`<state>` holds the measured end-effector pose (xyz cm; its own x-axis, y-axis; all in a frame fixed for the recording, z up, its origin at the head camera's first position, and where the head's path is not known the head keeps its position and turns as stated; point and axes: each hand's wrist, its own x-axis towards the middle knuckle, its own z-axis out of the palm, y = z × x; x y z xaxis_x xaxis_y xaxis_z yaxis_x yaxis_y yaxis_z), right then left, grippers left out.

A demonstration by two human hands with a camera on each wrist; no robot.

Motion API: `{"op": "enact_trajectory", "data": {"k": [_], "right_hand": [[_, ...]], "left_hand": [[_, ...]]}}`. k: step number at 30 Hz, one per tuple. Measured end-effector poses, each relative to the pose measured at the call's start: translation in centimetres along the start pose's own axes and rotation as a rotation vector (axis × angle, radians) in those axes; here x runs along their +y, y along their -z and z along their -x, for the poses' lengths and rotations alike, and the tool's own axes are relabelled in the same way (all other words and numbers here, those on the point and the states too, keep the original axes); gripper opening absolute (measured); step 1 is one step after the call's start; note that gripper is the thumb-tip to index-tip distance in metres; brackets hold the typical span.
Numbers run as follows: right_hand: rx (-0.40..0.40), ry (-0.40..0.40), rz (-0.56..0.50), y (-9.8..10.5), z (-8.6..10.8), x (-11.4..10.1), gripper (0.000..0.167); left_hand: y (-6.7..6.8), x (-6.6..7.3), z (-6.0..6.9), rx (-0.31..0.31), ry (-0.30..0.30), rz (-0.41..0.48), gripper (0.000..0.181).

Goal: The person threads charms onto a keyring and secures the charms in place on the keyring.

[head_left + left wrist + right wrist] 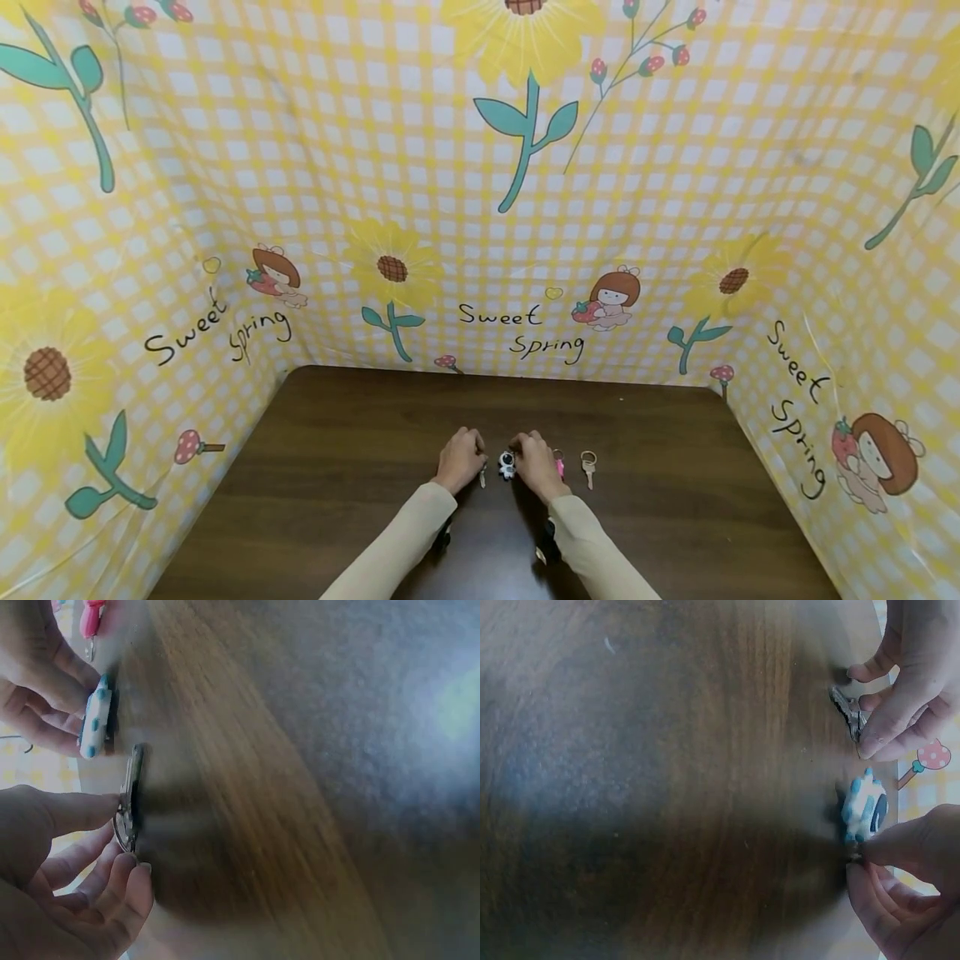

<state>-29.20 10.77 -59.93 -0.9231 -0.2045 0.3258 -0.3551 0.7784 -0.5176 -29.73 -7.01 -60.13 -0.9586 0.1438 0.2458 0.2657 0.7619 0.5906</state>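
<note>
In the head view my left hand is left of centre on the table, its thumb and fingers pinching a metal key by its ring. The left wrist view has the silver key and part of that ring between the fingertips. A white-and-blue astronaut charm is between the two hands. My right hand pinches it at one end; from the right wrist the charm appears with a small fitting at the fingertips. How the charm's fitting is built is too blurred to tell.
A pink charm lies just right of the right hand, partly hidden by it. Farther right is another key on a ring. The brown wooden table is bounded by yellow checked cloth walls on three sides.
</note>
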Motion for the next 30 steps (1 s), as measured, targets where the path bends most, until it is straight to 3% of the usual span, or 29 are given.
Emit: {"op": "enact_trajectory", "data": {"k": [6,9,10,12,17,21,24,30], "right_hand": [[0.068,0.044,0.04,-0.4,0.1,0.3,0.021],[0.129,0.04,0.067,-0.5,0.3,0.3,0.024],[0.142,0.031,0.074,-0.5,0.3,0.3,0.025],[0.155,0.009,0.083,-0.5,0.4,0.3,0.026],[0.117,-0.012,0.109,-0.6,0.2,0.4,0.021],[0.073,-0.03,0.111,-0.6,0.1,0.5,0.019],[0.054,-0.035,0.116,-0.7,0.1,0.6,0.018],[0.043,0.047,0.153,-0.7,0.6,0.7,0.018]], "left_hand": [[-0.9,-1.2,-0.1,0.051,-0.05,0.028,0.019],[-0.7,-1.2,-0.2,0.027,-0.035,0.047,0.018],[-0.1,-0.3,-0.1,0.006,-0.007,0.054,0.019],[0.1,-0.3,-0.2,-0.008,0.016,0.089,0.018],[0.5,0.0,-0.4,-0.005,0.079,0.181,0.018],[0.7,0.1,-0.5,-0.001,0.098,0.187,0.017],[0.7,0.0,-0.6,-0.005,0.085,0.183,0.015],[0.6,-0.6,-0.6,-0.034,0.05,0.216,0.013]]}}
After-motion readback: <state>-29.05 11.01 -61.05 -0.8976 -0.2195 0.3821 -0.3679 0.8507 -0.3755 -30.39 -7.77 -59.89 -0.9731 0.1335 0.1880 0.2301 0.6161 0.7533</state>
